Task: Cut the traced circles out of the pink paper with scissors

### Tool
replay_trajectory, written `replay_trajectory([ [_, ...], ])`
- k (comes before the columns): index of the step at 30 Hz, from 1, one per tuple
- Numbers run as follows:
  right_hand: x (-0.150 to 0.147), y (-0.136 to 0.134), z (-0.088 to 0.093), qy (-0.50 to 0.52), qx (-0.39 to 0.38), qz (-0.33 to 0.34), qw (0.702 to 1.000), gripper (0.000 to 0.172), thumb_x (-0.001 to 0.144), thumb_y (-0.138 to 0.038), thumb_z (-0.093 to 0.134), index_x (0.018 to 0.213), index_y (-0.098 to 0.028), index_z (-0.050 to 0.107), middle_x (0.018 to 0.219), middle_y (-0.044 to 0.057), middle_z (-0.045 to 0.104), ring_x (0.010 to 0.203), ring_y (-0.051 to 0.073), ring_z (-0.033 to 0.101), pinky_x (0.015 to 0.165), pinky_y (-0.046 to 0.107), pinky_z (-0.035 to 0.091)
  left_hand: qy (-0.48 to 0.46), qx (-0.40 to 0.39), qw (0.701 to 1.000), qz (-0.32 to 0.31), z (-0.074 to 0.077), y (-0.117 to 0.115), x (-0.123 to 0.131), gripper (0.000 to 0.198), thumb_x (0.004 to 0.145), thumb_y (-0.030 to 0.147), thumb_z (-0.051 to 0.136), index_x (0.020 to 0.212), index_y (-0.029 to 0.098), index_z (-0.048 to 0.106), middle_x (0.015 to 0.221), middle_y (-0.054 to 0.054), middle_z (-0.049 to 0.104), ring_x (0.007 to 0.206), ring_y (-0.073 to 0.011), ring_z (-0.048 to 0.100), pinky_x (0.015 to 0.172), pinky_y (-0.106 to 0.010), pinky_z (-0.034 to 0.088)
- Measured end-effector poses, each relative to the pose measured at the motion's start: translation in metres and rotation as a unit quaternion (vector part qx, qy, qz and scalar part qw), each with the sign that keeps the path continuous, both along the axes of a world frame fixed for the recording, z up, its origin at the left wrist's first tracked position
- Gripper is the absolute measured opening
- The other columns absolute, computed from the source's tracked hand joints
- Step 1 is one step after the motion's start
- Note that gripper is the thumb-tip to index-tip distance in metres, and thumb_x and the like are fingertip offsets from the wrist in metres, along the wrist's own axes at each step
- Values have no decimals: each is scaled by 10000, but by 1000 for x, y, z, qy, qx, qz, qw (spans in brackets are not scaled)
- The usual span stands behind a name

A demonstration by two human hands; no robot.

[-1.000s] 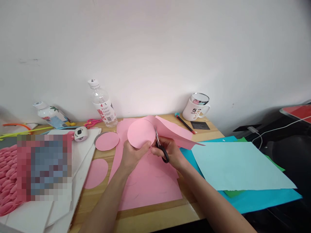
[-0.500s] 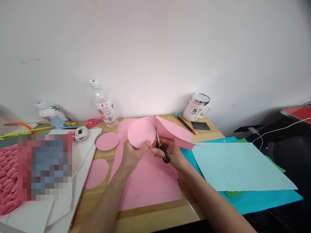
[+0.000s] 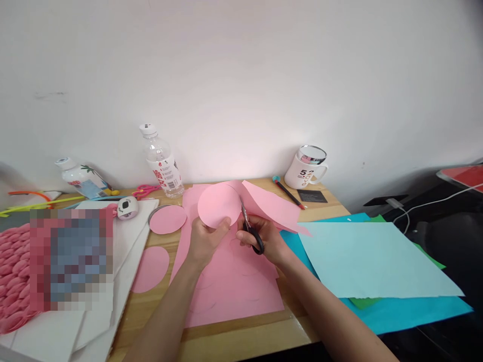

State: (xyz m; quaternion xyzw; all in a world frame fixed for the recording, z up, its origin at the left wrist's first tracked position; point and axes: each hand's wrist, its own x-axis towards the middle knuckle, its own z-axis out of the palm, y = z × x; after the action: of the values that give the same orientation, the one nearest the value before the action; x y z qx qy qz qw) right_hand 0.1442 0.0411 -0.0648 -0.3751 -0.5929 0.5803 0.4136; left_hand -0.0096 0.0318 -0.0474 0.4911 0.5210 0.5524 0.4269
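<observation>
While the left hand (image 3: 203, 241) was clamped on a round pink paper disc (image 3: 219, 203), thumb uppermost, presumably to steady its rim, the right hand (image 3: 264, 235) gripped black-handled metal scissors (image 3: 258, 242), blades at the disc's three-o'clock edge; a curled pink paper sheet (image 3: 269, 206) rose at three o'clock, its join with the disc undetermined; a flat pink paper circle (image 3: 168, 220) lay at nine o'clock and a second pink paper circle (image 3: 153, 269) towards half past seven, both seemingly kept clear of the blades.
</observation>
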Motion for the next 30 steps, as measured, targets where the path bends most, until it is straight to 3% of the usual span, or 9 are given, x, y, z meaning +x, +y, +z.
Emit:
replay_trajectory([
  [9,-4,-3,-7,11,-1,11,1000,354,695,-495,734,676,-204,534,587,-36,483,528,120,459,532,273,395,5,27,998,58,-6,1,1,272,728,373,661,801,113,692,805,-79,730,791,-204,669,643,-252,531],
  [16,-10,-4,1,22,-34,11,999,357,658,-506,742,724,-203,566,630,-14,519,537,121,427,517,273,376,29,-5,999,27,-1,-2,4,270,664,362,704,501,164,619,521,-22,645,573,-179,631,544,-263,527],
  [22,-5,0,-3,27,23,-18,999,365,637,-501,763,779,-226,571,689,-13,508,623,144,452,590,286,404,34,-38,999,9,0,-3,5,242,630,365,732,550,152,648,551,-41,658,670,-219,669,600,-285,549],
  [30,-5,-1,0,24,25,-4,999,388,648,-565,733,743,-223,575,667,-5,505,627,155,446,585,291,399,24,-38,999,4,-1,-3,2,233,631,358,737,587,144,657,607,-54,681,732,-232,674,625,-290,548],
])
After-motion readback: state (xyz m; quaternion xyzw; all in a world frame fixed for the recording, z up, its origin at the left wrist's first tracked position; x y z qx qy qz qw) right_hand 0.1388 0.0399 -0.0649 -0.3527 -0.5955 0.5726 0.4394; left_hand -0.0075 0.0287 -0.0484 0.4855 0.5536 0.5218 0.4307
